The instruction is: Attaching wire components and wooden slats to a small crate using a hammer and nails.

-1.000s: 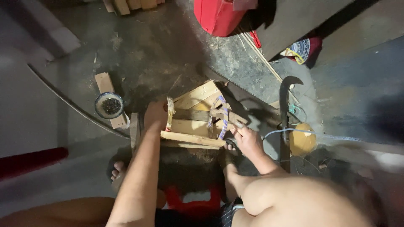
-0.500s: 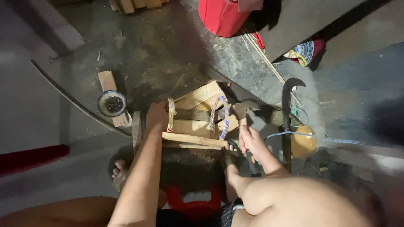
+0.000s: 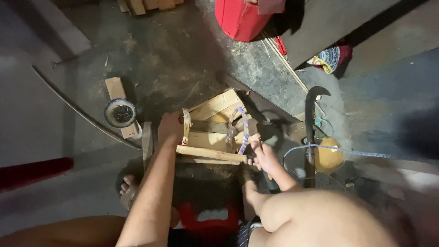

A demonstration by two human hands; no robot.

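Wooden slats nailed into a small crate sat on the concrete floor between the person's knees. The left hand was clamped on the crate's left edge, fingers curled over the slat. The right hand was closed around a dark handle at the crate's right side; what tool it belonged to was hard to make out. A blue-and-white cord lay looped over the crate's right slats.

Just left of the crate stood a small bowl of dark nails, resting against a short wood offcut. A handsaw blade ran diagonally behind the crate, and a curved dark blade lay upright to the right, beside a round yellowish object that could not be identified. A red container stood at the top, cut off by the frame, as were the planks near it. A bare foot showed below the left arm.

Sawdust and stains marked the grey floor; the room was dim, its edges lost in shadow.
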